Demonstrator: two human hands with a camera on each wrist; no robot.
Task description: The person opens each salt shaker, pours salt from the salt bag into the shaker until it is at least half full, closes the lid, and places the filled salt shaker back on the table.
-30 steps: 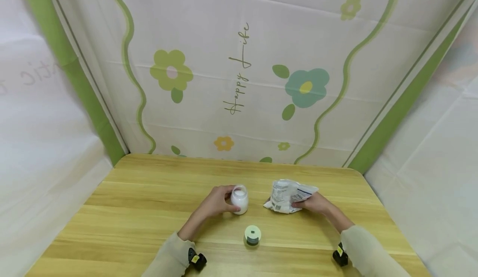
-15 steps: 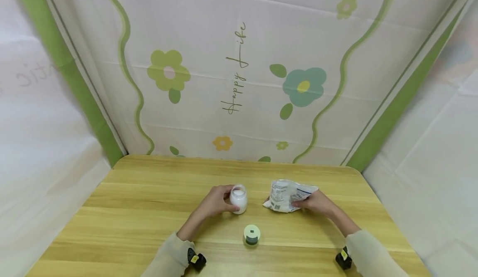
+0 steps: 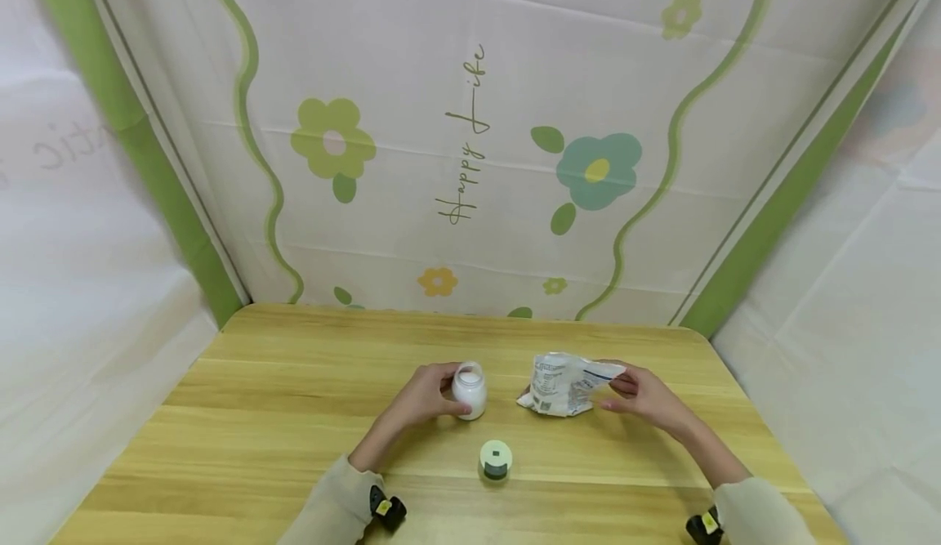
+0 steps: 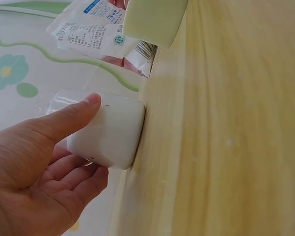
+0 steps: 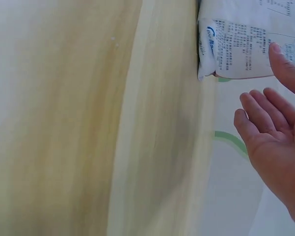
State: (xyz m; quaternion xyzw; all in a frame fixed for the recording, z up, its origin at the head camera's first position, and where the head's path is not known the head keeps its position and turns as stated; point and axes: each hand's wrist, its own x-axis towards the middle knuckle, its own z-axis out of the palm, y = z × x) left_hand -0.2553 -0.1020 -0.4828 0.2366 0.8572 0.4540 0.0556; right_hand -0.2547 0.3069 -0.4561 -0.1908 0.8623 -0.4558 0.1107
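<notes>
My left hand (image 3: 430, 395) grips a small clear jar (image 3: 471, 398) by its side, thumb in front and fingers behind. White contents fill most of the jar, its mouth is uncovered, and it stands upright on the table. To its right a crumpled white printed bag (image 3: 560, 385) stands on the table. My right hand (image 3: 643, 398) is beside the bag's right end, thumb and fingers spread apart with nothing gripped; in the right wrist view the palm faces up below the printed bag (image 5: 245, 46). A pale-green round piece (image 3: 496, 451) with a dark grey patch sits in front of the jar.
The wooden table (image 3: 309, 431) has rounded far corners. A white curtain (image 3: 412, 79) with flowers and green lines hangs behind it, and white sheets hang at both sides. Black wrist cameras are strapped at both sleeves.
My right hand has let go of the bag and drawn back to the right, its fingers spreading. The bag stays standing. The left hand and jar hold their place.
</notes>
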